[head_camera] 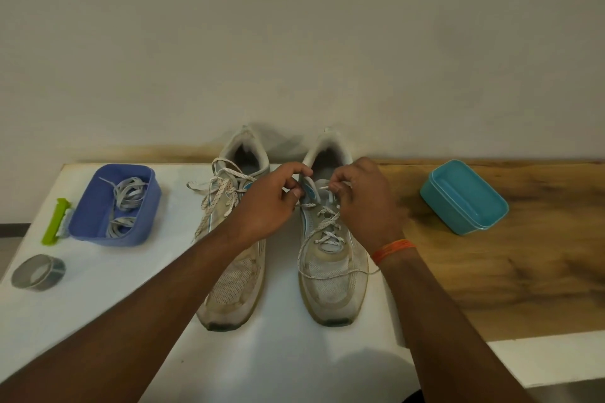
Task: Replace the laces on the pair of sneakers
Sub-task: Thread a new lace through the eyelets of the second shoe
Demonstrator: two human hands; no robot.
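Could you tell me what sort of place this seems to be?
Probably an indoor home or workshop table: a white tabletop with a wood-grain section against a plain wall, holding a blue plastic tub of laces.

A plain off-white wall [294,36] fills the upper half of the view, unmarked and evenly lit, dimming a little toward the corners. Below it runs a counter [540,271] of brown wood with dark grain streaks. A white board [108,304] covers its left and middle part, reaching the near edge. At far left, beyond the board, a dark strip of floor [13,229] shows.
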